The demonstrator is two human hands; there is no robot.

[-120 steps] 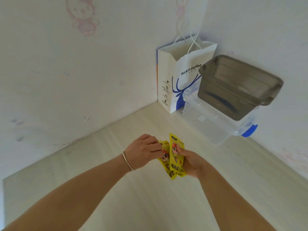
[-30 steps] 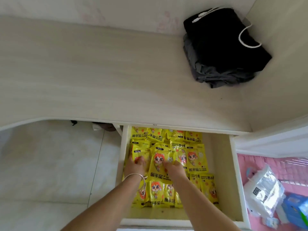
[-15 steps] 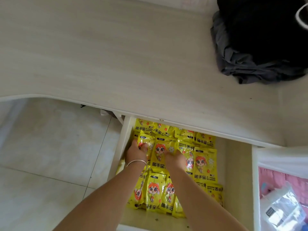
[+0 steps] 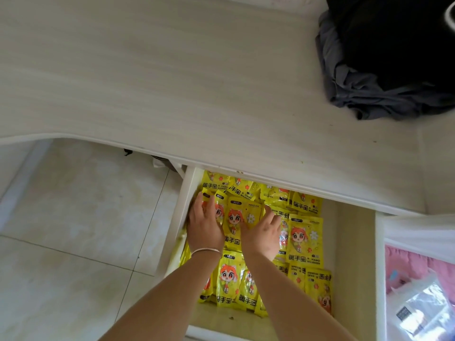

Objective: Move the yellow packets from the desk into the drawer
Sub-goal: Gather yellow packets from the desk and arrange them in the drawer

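The upper part of the view is filled by a pale wood-grain worktop [image 4: 172, 77]; a heap of black and grey cloth [image 4: 384, 70] is seen lying at its far right corner; pale floor tiles [image 4: 73, 230] are seen under its curved front edge on the left. Below the worktop's front edge an open drawer [image 4: 352, 254] with white sides and a cream bottom is pulled out; a bare strip of its bottom is left along the right side and at the near end. The rest of the drawer is covered by yellow packets [image 4: 304, 239]; they are laid flat in overlapping rows, some upright and some turned upside down; each is a glossy bright-yellow pouch printed with a red-haired cartoon figure, a small white flower, bold black Chinese characters and the words "HAND WARMER". To the right of the drawer a clear plastic bag [image 4: 418, 308] is seen lying on pink fabric [image 4: 403, 264]. Both hands are held flat inside the drawer; the left hand [image 4: 204, 227], with a thin silver bracelet [image 4: 206, 251] worn at the wrist, is laid with fingers straight on the packets beside the left wall; the right hand [image 4: 262, 235] is spread palm-down on the packets just beside it; nothing is gripped by either hand, and one packet is framed between them.
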